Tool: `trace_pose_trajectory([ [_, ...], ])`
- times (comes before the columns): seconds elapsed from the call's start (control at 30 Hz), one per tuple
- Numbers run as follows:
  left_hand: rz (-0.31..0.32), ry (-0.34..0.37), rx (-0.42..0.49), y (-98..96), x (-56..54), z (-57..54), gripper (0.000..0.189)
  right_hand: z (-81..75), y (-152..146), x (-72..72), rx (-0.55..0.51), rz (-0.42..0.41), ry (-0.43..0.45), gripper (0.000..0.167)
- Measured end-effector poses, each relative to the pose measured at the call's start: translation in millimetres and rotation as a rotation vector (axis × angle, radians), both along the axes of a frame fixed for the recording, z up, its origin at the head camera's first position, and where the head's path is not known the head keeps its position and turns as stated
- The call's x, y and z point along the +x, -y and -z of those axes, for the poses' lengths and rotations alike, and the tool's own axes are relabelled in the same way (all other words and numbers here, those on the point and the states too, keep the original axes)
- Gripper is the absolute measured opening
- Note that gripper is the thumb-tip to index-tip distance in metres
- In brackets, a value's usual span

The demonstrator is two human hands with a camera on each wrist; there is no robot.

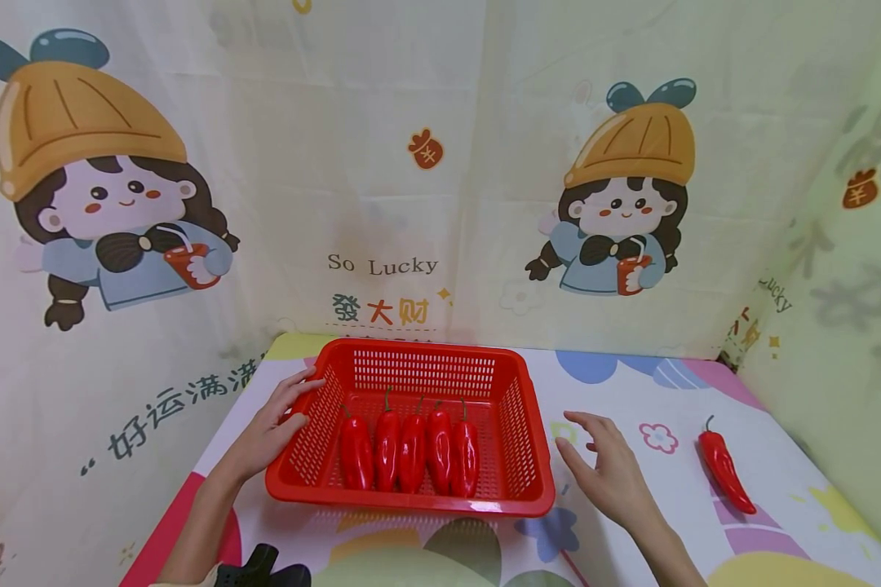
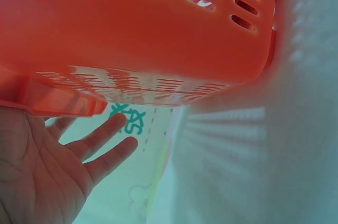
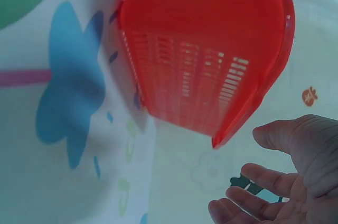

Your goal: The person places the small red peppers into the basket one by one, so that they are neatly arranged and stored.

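Note:
A red plastic basket [image 1: 411, 504] stands at the middle of the table in the head view, its walls slotted. Inside it several red chili peppers [image 1: 413, 452] lie side by side, green stems toward the far wall. My left hand [image 1: 267, 428] is at the basket's left rim, fingertips right at the edge and fingers extended; in the left wrist view these fingers [image 2: 108, 134] spread beside the outer wall. To the right of the basket, my right hand [image 1: 613, 473] hovers apart from it, thumb and fingers loosely spread, holding nothing. The right wrist view shows its palm [image 3: 317, 166] facing the basket.
One more red chili pepper [image 1: 727, 473] lies on the table to the right, beyond my right hand. The tabletop [image 1: 675, 505] has a colourful printed cover. A printed cloth backdrop [image 1: 477, 204] hangs behind the table and along both sides.

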State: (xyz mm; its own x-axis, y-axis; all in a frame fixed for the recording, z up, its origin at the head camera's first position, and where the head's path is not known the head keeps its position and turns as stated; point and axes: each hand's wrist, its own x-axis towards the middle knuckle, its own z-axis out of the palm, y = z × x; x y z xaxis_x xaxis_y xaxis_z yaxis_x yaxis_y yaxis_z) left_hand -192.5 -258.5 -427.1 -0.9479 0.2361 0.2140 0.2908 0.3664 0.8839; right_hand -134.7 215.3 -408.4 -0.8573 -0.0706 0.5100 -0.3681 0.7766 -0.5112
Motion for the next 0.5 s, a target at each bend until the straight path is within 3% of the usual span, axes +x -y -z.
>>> trace_pose_trajectory([
  [0.5,-0.009,-0.002,-0.004,-0.7,0.2,1.3,0.062,3.9,-26.6,-0.5,0.005,0.071,0.074,0.042],
])
